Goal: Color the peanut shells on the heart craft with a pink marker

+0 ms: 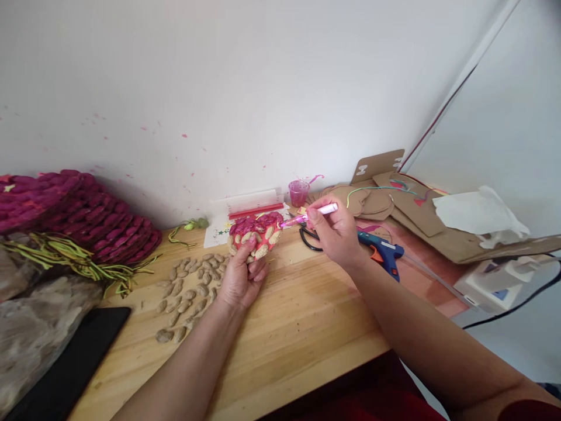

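Note:
My left hand [245,272] grips a red piece covered in peanuts [256,234], thumb on its front. Peanuts along its upper part are painted magenta, while the lower ones keep their natural tan. In my right hand [335,234] is a paintbrush [326,209] with a white handle end, closed between thumb and fingers. Its pink tip meets or nearly meets the right edge of the piece; I cannot tell which. Behind stands a small clear cup [298,192] stained with pink paint. Loose unpainted peanuts [188,295] lie on the table left of my left hand.
Magenta peanut-covered pieces [118,219] are stacked at left, beside yellow-green strings [87,266] and a black flat object [87,356]. A blue glue gun [383,251] and black-handled scissors [309,240] lie near my right arm. Cardboard [412,210] and a white power strip [499,280] occupy the right.

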{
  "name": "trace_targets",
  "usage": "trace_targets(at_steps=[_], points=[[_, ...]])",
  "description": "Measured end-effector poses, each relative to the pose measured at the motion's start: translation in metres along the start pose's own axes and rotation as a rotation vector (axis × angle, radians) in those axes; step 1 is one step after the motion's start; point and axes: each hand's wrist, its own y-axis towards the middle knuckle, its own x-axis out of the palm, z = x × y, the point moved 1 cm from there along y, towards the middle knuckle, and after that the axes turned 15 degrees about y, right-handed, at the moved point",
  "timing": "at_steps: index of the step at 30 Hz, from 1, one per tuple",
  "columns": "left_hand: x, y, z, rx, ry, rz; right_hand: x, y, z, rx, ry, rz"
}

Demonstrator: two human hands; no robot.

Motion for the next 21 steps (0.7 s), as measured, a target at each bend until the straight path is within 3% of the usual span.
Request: trace_targets(at_steps=[5, 21], points=[[-0.0012, -0.0012, -0.0004, -0.002, -0.013, -0.023, -0.0016, 0.0007, 0.0031, 0.01, 0.028, 0.052], [-0.0013, -0.0026, 0.0003, -0.02, -0.062, -0.057, -0.0005, 0.0045, -0.0033, -0.005, 0.073, 0.031]])
